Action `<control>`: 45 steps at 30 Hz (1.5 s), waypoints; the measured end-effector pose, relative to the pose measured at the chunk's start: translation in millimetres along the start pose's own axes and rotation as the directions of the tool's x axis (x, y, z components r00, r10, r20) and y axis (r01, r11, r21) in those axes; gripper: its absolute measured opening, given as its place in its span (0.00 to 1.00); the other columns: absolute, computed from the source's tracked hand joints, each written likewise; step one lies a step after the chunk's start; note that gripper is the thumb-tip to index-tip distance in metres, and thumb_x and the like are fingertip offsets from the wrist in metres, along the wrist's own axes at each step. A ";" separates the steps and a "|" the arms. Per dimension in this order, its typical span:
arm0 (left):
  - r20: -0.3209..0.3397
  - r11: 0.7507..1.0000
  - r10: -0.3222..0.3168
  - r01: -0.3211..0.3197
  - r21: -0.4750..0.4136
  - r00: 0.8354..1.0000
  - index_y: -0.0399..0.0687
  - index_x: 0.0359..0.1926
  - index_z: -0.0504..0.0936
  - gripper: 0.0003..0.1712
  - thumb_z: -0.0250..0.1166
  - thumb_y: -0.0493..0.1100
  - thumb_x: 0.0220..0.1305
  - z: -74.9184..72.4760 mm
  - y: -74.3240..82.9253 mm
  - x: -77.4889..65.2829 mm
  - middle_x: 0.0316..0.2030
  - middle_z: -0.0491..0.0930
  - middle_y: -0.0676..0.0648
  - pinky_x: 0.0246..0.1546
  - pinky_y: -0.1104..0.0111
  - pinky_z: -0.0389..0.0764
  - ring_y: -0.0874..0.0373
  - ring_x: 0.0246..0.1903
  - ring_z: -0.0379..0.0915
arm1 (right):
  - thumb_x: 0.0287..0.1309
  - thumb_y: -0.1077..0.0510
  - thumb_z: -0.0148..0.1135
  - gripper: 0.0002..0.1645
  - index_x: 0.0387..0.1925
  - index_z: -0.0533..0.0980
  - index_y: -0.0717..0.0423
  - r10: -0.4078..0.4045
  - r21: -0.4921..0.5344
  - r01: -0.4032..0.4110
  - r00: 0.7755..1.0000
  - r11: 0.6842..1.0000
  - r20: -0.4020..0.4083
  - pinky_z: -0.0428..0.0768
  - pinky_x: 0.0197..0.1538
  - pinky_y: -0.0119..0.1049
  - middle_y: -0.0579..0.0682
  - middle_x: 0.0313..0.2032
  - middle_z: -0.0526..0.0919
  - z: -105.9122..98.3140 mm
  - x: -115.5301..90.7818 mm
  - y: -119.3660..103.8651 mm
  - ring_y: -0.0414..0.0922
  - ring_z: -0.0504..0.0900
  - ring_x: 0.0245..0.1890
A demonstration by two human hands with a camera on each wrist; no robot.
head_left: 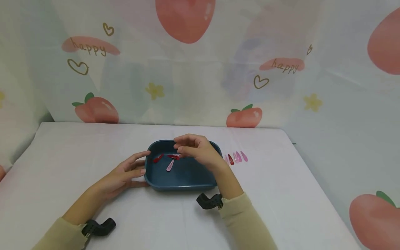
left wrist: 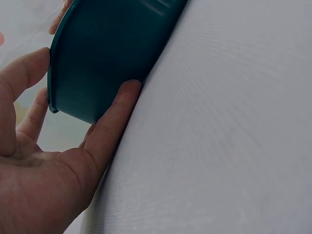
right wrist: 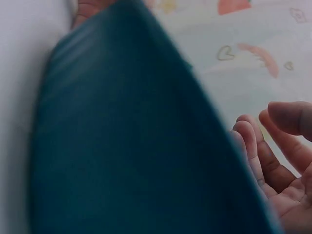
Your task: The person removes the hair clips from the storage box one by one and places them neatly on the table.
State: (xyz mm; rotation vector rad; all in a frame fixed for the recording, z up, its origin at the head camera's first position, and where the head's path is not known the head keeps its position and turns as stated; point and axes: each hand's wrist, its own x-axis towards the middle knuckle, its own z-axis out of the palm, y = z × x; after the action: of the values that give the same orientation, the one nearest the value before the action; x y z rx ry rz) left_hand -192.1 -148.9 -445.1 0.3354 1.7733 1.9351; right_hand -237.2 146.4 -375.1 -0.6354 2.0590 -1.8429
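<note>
A dark teal plastic tray point(head_left: 184, 188) sits on the white table. My left hand point(head_left: 120, 177) touches its left end, fingers spread along the rim and side wall; the left wrist view shows a fingertip low on the wall point(left wrist: 92, 63). Over the tray hangs my right hand point(head_left: 198, 149), its fingers loosely bent and nothing visible between them. Inside the tray lie a red snap hair clip point(head_left: 158, 158), another red clip point(head_left: 173, 157) and a pink clip point(head_left: 170, 165). The right hand hides part of the tray's far side.
Right of the tray, several pink hair clips point(head_left: 244, 156) and a red hair clip point(head_left: 231, 159) lie in a row on the white tablecloth point(head_left: 265, 194). Behind the table hangs a printed curtain point(head_left: 200, 76) with peaches and hearts.
</note>
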 end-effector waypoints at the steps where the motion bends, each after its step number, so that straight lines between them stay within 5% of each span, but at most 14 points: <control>1: 0.003 1.000 -0.001 0.001 -0.001 1.000 0.58 0.77 0.54 0.37 0.58 0.39 0.73 -0.4 -0.1 -0.2 0.75 0.48 0.35 0.54 0.43 0.79 0.31 0.72 0.49 | 0.66 0.65 0.61 0.20 0.58 0.75 0.67 0.007 -0.007 -0.007 1.000 1.000 0.005 0.85 0.50 0.41 0.67 0.51 0.82 2.3 0.6 1.3 0.65 0.80 0.52; 8: 0.017 1.000 0.005 -0.005 0.010 1.000 0.58 0.77 0.53 0.37 0.58 0.41 0.74 -0.8 0.5 -1.4 0.76 0.45 0.34 0.55 0.43 0.78 0.30 0.72 0.49 | 0.66 0.64 0.61 0.21 0.59 0.75 0.66 0.025 -0.067 -0.021 0.998 0.998 0.063 0.85 0.52 0.40 0.66 0.52 0.81 19.1 4.4 9.1 0.54 0.83 0.50; 15: 0.023 1.000 -0.003 0.004 -0.004 1.000 0.59 0.77 0.54 0.36 0.57 0.40 0.74 -1.3 -1.1 -1.2 0.76 0.46 0.36 0.56 0.44 0.78 0.31 0.72 0.48 | 0.63 0.63 0.64 0.20 0.56 0.79 0.59 0.026 -0.293 -0.005 0.997 0.956 0.066 0.81 0.47 0.31 0.60 0.51 0.83 29.6 5.0 22.2 0.46 0.83 0.45; 20: 0.038 1.000 0.000 0.001 -0.005 0.999 0.58 0.77 0.53 0.36 0.56 0.39 0.74 -2.7 -2.8 -0.7 0.76 0.46 0.36 0.56 0.44 0.78 0.31 0.72 0.48 | 0.61 0.61 0.67 0.20 0.56 0.81 0.55 0.044 -0.468 -0.008 0.997 0.884 0.064 0.81 0.46 0.33 0.54 0.47 0.85 36.2 3.9 25.8 0.44 0.82 0.44; 28: 0.039 1.000 0.007 -0.006 -0.017 0.999 0.56 0.78 0.51 0.38 0.57 0.39 0.74 -3.3 -2.2 -0.3 0.75 0.48 0.35 0.56 0.43 0.78 0.34 0.70 0.54 | 0.59 0.57 0.71 0.22 0.56 0.81 0.51 0.090 -0.713 0.008 0.991 0.701 0.099 0.79 0.51 0.35 0.48 0.46 0.86 44.2 4.7 28.1 0.44 0.81 0.47; 39: 0.038 1.000 0.004 -0.004 -0.018 0.999 0.57 0.78 0.51 0.38 0.57 0.40 0.74 -3.6 -1.6 -1.6 0.75 0.48 0.36 0.56 0.44 0.78 0.36 0.70 0.56 | 0.54 0.63 0.72 0.24 0.54 0.82 0.51 0.076 -0.809 0.024 0.994 0.587 0.085 0.81 0.54 0.36 0.47 0.46 0.85 49.6 1.5 23.8 0.41 0.80 0.45; 45: 0.031 1.000 0.000 0.001 -0.015 1.000 0.57 0.78 0.52 0.38 0.57 0.40 0.74 -3.3 -1.3 -2.8 0.75 0.48 0.36 0.56 0.44 0.78 0.36 0.70 0.56 | 0.55 0.68 0.68 0.23 0.53 0.83 0.50 0.058 -0.827 0.014 0.997 0.562 0.056 0.80 0.47 0.32 0.47 0.44 0.83 50.2 0.8 24.0 0.40 0.76 0.39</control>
State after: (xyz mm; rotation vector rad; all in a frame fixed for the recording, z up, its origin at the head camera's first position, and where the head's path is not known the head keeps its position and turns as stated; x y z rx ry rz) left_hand -191.1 -153.2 -446.4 0.3585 1.7384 1.9312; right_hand -215.5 105.0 -405.2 -0.8519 2.8073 -0.6656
